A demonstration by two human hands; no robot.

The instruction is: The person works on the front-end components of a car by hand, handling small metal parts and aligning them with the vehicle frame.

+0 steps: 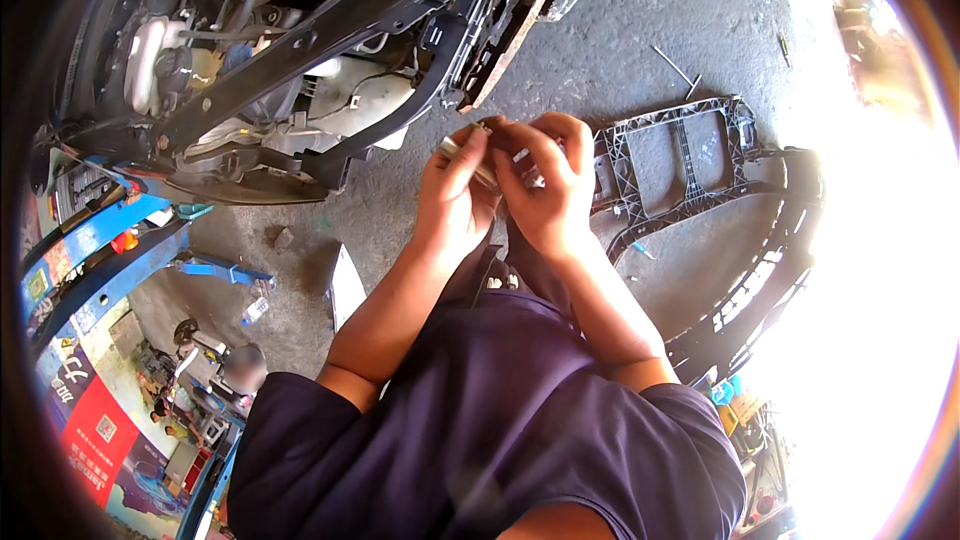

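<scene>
Floor (590, 60): rough grey surface. On it, right side: black lattice frame (687, 158), slender T-shaped tool (676, 68) near its far edge. Left: small bottle (254, 311).

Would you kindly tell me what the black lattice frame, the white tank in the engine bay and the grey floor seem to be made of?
Black lattice frame: probably moulded plastic, matt, judging by its thin crisscross ribs.
White tank: likely plastic, smooth, with rounded edges.
Grey floor: looks like concrete, its surface dull and mottled.
</scene>
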